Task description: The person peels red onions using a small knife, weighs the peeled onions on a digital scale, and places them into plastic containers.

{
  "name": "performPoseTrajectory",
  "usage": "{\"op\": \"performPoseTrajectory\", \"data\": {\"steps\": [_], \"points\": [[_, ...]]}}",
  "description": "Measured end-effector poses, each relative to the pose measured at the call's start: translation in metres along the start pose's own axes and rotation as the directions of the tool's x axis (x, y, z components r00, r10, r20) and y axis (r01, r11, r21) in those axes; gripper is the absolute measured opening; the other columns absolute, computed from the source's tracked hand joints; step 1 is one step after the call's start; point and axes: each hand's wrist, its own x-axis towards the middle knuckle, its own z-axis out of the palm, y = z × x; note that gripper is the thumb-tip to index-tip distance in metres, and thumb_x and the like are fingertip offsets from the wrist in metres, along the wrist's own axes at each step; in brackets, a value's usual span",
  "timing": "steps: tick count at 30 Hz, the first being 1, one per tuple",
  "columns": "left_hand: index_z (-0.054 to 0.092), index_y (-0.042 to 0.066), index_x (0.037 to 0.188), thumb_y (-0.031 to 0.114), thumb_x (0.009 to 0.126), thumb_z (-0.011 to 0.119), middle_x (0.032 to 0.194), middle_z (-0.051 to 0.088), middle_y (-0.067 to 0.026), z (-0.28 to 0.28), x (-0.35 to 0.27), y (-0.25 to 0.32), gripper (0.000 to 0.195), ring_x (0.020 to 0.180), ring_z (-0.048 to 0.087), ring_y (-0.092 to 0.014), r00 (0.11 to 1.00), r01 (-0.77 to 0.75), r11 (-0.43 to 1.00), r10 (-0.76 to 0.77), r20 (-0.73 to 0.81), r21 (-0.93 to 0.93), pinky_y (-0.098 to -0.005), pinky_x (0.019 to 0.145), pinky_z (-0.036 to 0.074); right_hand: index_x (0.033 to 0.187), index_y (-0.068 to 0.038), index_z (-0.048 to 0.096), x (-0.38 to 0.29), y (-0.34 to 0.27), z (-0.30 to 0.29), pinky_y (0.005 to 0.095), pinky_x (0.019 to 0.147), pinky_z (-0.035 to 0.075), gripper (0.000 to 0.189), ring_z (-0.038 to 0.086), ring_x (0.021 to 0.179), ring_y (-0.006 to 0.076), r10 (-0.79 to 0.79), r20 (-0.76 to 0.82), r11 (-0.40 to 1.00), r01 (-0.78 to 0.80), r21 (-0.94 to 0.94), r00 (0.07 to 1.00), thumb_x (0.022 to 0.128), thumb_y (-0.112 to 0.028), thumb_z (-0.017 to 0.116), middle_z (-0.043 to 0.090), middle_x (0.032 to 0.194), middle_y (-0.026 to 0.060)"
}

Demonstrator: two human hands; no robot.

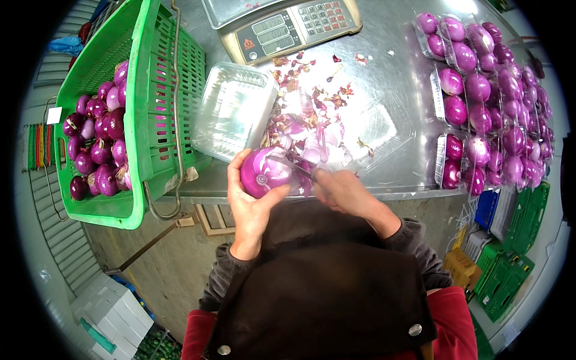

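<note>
In the head view my left hand [252, 204] grips a red onion [263, 180] near the table's front edge, fingers behind it and thumb in front. My right hand [344, 193] is closed round the handle of a small knife [292, 166], whose blade lies against the onion's upper right side. Loose purple peel hangs at the blade, partly blurred. Beyond the onion spreads a heap of onion skins and trimmings [310, 121]. Behind my left hand a clear plastic tray [236, 105] rests on the steel table.
A green plastic crate [137, 112] of red onions stands at the left. A digital scale [288, 29] is at the back. Stacked clear packs of peeled onions [479, 119] fill the right side of the steel table [387, 67]. Crates [504, 279] stand beyond, lower right.
</note>
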Motion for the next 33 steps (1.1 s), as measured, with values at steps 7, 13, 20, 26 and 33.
{"op": "performPoseTrajectory", "data": {"steps": [7, 13, 20, 26, 33], "points": [[0.041, 0.003, 0.13, -0.004, 0.063, 0.082, 0.118, 0.055, -0.0089, 0.0, -0.003, 0.001, 0.079, 0.107, 0.059, -0.018, 0.998, 0.053, 0.997, -0.052, 0.018, -0.053, -0.0305, 0.093, 0.05, 0.096, -0.001, 0.064, -0.016, -0.009, 0.0, 0.0325, 0.069, 0.049, 0.032, 0.062, 0.073, 0.0204, -0.479, -0.295, 0.871, 0.406, -0.276, 0.827, 0.095, -0.033, 0.06, 0.064, 0.08, 0.0118], [0.042, 0.004, 0.129, -0.004, 0.062, 0.083, 0.118, 0.056, -0.0084, 0.007, -0.008, 0.007, 0.078, 0.106, 0.059, -0.017, 0.991, 0.097, 0.995, -0.096, 0.092, -0.009, -0.0304, 0.092, 0.051, 0.113, -0.006, 0.06, 0.006, -0.031, 0.016, 0.0375, 0.071, 0.051, 0.032, 0.065, 0.081, 0.0296, -0.781, -0.22, 0.599, 0.6, -0.529, 0.585, 0.087, -0.02, 0.069, 0.064, 0.1, 0.0124], [0.046, 0.004, 0.129, -0.004, 0.058, 0.083, 0.116, 0.057, -0.0085, -0.005, -0.011, -0.011, 0.081, 0.106, 0.059, -0.018, 0.969, 0.222, 0.975, -0.217, 0.122, -0.027, -0.0309, 0.092, 0.051, 0.096, -0.005, 0.06, 0.02, -0.027, 0.003, 0.0422, 0.058, 0.05, 0.02, 0.063, 0.072, 0.0348, -0.767, 0.005, 0.395, 0.478, -0.784, 0.642, 0.086, -0.02, 0.068, 0.061, 0.086, 0.0121], [0.043, 0.006, 0.132, -0.006, 0.057, 0.08, 0.12, 0.056, -0.0095, 0.0, -0.011, 0.0, 0.085, 0.107, 0.06, -0.021, 0.97, 0.216, 0.962, -0.193, 0.145, -0.167, -0.0333, 0.095, 0.051, 0.092, -0.001, 0.065, 0.043, 0.002, -0.008, 0.0451, 0.065, 0.049, 0.02, 0.062, 0.073, 0.0385, -0.695, -0.191, 0.547, 0.338, -0.766, 0.693, 0.09, -0.021, 0.064, 0.064, 0.08, 0.0179], [0.041, 0.005, 0.135, -0.002, 0.059, 0.078, 0.124, 0.054, -0.0109, 0.002, -0.01, 0.007, 0.085, 0.115, 0.057, -0.024, 0.965, 0.249, 0.891, -0.193, 0.178, -0.38, -0.0361, 0.101, 0.048, 0.119, 0.0, 0.054, 0.022, -0.015, -0.012, 0.0468, 0.074, 0.05, 0.042, 0.064, 0.089, 0.0403, -0.523, -0.281, 0.735, 0.258, -0.628, 0.805, 0.091, -0.029, 0.065, 0.066, 0.098, 0.0234]]}}
